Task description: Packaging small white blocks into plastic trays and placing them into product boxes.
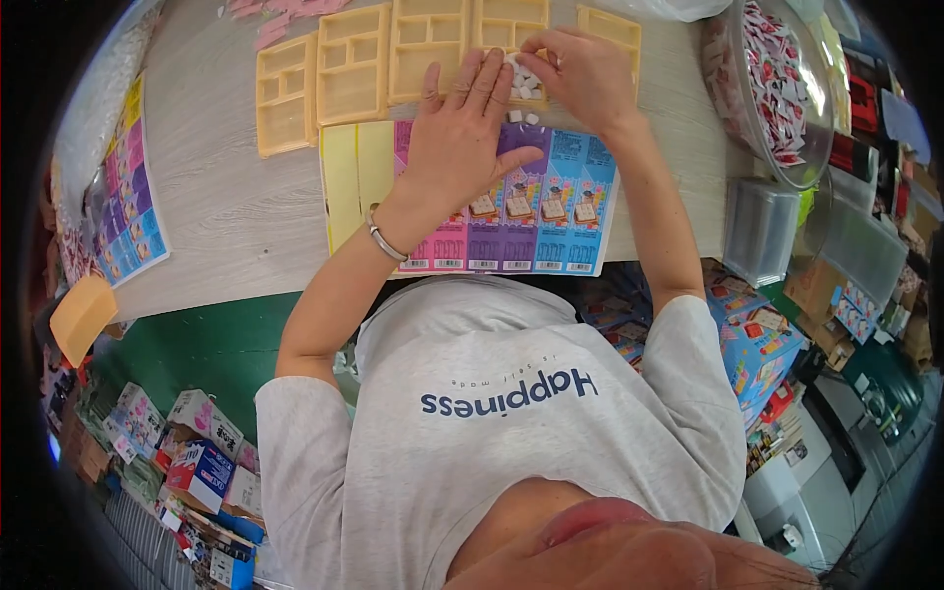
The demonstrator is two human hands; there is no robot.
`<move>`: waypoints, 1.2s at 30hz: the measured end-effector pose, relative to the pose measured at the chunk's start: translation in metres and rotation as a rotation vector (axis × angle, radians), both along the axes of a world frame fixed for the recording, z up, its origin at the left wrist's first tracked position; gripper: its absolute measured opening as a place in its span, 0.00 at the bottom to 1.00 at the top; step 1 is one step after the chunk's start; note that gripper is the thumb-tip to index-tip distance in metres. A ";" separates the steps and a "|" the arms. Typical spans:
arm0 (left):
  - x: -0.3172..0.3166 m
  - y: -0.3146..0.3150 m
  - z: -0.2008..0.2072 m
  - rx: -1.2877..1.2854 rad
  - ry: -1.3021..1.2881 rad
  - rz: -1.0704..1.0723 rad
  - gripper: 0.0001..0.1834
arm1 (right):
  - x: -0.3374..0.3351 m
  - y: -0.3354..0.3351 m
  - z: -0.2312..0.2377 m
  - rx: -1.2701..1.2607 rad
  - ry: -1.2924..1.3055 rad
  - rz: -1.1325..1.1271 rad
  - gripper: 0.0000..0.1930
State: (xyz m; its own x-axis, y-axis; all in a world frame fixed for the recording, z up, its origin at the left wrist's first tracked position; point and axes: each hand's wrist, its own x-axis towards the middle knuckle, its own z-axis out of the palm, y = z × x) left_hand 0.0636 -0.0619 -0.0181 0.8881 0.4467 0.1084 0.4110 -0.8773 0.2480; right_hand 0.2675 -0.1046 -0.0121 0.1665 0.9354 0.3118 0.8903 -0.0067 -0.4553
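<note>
My left hand [457, 138] lies flat with fingers stretched, palm down over the upper part of a colourful printed sheet [580, 211]. Its fingertips reach the edge of a pale yellow compartment tray, beside a small heap of white cube-like pieces [527, 87]. My right hand [587, 81] is at the other side of that heap, thumb and index finger pinched together; whatever is between them is too hidden to make out. Two loose white pieces [523, 117] sit just above the sheet. More pale yellow divided trays [352, 69] stand in a row along the far side.
A clear bowl [777, 88] of red and white sachets stands at right, above clear plastic boxes [762, 231]. Pink pieces [280, 18] lie at the far left. More printed sheets [128, 197] and a yellow tray [83, 320] are at the left edge. Cartons [202, 472] crowd the floor.
</note>
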 end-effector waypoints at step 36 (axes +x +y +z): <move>-0.054 0.072 0.004 0.116 -0.164 0.046 0.40 | -0.039 -0.057 0.046 -0.246 0.347 -0.352 0.16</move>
State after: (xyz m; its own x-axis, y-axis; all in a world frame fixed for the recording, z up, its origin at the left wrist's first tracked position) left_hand 0.0101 0.0102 -0.0143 0.8332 0.4629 0.3025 0.4142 -0.8848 0.2132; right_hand 0.2284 -0.1620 0.0338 0.5366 0.8430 -0.0378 0.6128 -0.4200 -0.6694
